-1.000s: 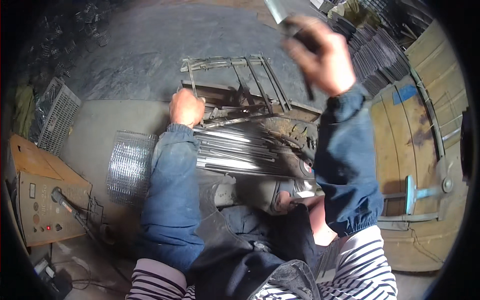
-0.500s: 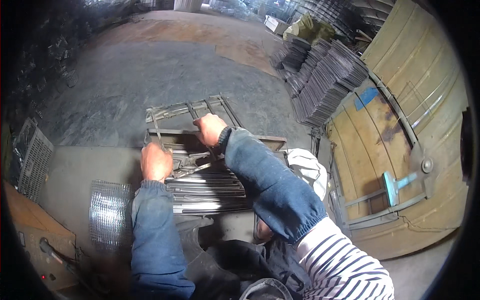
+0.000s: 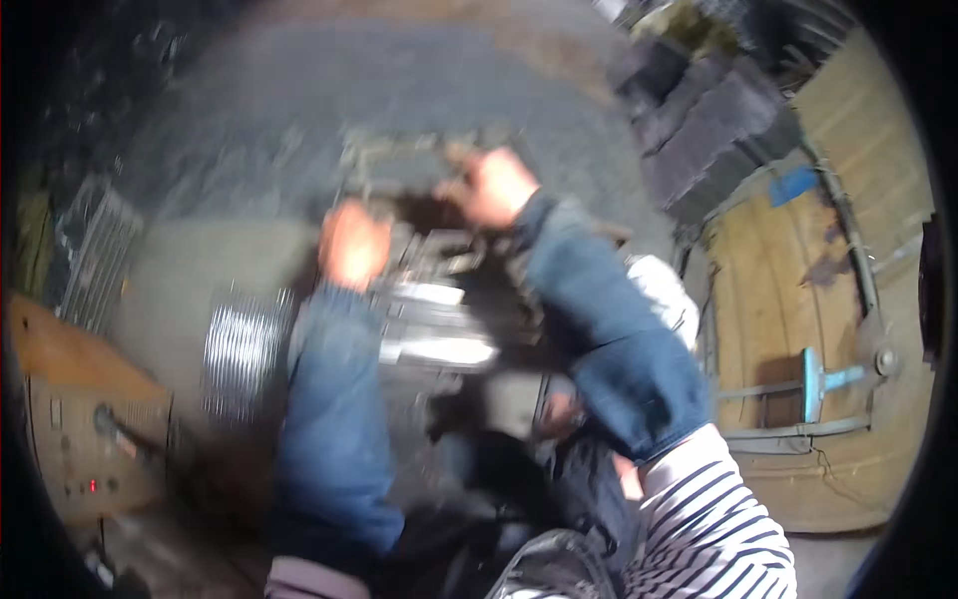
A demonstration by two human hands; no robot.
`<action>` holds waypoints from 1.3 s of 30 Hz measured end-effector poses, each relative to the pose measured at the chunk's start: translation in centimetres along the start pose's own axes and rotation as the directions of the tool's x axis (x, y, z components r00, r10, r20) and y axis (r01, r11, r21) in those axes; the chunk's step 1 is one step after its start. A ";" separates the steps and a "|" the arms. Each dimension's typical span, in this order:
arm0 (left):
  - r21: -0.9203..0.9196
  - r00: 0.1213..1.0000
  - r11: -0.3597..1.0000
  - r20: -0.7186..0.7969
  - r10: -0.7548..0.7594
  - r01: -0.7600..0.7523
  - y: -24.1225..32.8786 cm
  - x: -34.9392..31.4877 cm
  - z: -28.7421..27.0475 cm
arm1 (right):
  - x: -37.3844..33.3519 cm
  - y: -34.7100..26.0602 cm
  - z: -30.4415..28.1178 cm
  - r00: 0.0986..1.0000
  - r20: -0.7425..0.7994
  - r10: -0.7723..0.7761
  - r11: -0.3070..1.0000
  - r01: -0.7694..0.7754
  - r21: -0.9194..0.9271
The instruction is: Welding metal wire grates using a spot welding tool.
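Note:
A metal frame (image 3: 399, 146) of thin bars, blurred by motion, lies in front of me above a pile of bright metal strips (image 3: 439, 349). My left hand (image 3: 354, 245) is closed at its near left side, by an upright bar. Farther right and a little farther off, my right hand (image 3: 497, 188) is closed on the frame's right part, thumb side toward the left. Both my forearms are in blue oversleeves, the right one over a striped sleeve. Blur hides the exact finger contact.
A shiny wire mesh sheet (image 3: 247, 349) lies left of the strips. At the far left stands an orange-topped box (image 3: 95, 429) with a red light. Stacked dark grey sheets (image 3: 723, 120) are at the far right, beside a yellowish panel (image 3: 758, 299) with a blue-handled part (image 3: 813, 384).
The whole view has shifted, so most things sit higher and farther right, now smeared. My right hand has moved right along the frame, farther from the left hand.

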State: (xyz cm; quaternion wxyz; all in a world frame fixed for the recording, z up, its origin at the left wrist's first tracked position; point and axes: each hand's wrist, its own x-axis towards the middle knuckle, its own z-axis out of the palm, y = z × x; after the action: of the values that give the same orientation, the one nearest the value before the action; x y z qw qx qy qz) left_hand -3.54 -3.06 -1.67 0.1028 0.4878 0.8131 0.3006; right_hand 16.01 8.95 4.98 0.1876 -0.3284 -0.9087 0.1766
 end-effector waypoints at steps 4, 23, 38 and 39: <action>-0.078 0.998 0.996 0.039 0.049 -0.046 2.2 1.1 0.5 | -8.2 -2.0 -0.1 0.939 0.117 -0.323 0.946 0.320 0.046; -0.108 0.991 0.992 0.118 -0.059 0.072 1.8 0.0 -1.3 | -16.5 2.7 -0.1 0.950 0.142 -0.280 0.953 0.293 -0.081; -0.099 0.994 0.992 0.081 -0.075 0.083 2.4 -0.3 -1.2 | 0.1 0.7 2.2 0.959 0.181 -0.216 0.950 0.249 -0.187; -0.104 0.993 0.991 0.082 -0.081 0.089 2.3 -0.2 -1.2 | -0.2 -0.8 2.8 0.950 0.150 -0.272 0.939 0.296 -0.174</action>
State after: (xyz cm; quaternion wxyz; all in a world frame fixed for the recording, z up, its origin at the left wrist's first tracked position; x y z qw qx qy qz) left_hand -2.29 -2.96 0.64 0.1732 0.4579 0.8112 0.3199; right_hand 14.44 7.69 2.88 0.1214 -0.1986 -0.9694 0.0781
